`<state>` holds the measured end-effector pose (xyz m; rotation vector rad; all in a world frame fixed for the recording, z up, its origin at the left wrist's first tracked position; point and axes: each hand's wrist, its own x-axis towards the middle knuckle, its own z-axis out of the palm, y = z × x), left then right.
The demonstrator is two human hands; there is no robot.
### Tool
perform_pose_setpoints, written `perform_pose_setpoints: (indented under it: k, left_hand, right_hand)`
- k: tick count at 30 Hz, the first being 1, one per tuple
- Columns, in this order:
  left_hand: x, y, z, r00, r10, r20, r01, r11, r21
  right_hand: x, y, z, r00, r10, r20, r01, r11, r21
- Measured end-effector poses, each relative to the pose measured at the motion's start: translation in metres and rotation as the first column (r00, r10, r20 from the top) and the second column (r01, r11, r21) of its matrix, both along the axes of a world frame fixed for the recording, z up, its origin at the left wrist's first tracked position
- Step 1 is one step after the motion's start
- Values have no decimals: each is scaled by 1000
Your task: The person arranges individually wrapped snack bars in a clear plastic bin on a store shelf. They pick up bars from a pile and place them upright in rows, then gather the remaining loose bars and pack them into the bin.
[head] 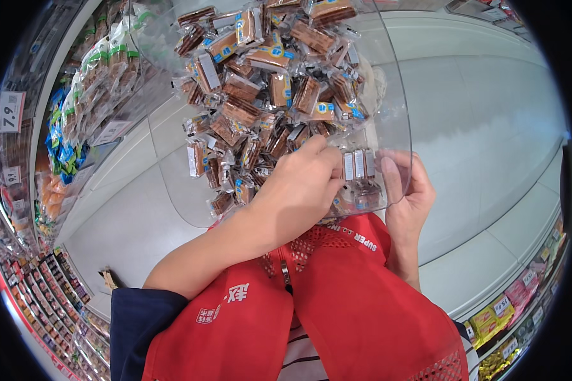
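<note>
Many individually wrapped brown layered snack bars [240, 110] lie heaped in a clear plastic tray [183, 209] with rounded corners. My left hand [310, 178] reaches over the pile from the left, its fingers curled down beside a short row of upright wrapped bars [359, 164]. Its fingertips are partly hidden, so whether they pinch a bar cannot be told. At the tray's lower right corner, my right hand [407, 190] holds the edge, thumb and fingers around the rim. More clear wrappers lie just below the row.
Shelves with bagged snacks [114, 62] and price tags run along the left. Grey floor tiles [462, 119] show on the right, and pale floor shows through the tray. Yellow and pink packs [493, 319] stand on a lower shelf at right. A red vest [362, 295] covers my body.
</note>
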<state>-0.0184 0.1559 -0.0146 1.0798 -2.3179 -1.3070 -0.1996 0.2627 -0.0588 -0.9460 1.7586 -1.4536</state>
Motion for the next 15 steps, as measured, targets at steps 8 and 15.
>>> perform_pose_setpoints:
  k: [8,15]
  left_hand:
    - [-1,-5,-8,1000,-6,-28,4,997,-71]
    - [0,-15,-12,996,-65,-55,69,994,79]
  right_hand:
    - [-1,0,-2,1000,0,-8,0,1000,-3]
    - [1,-1,1,1000,-11,23,11,1000,-6]
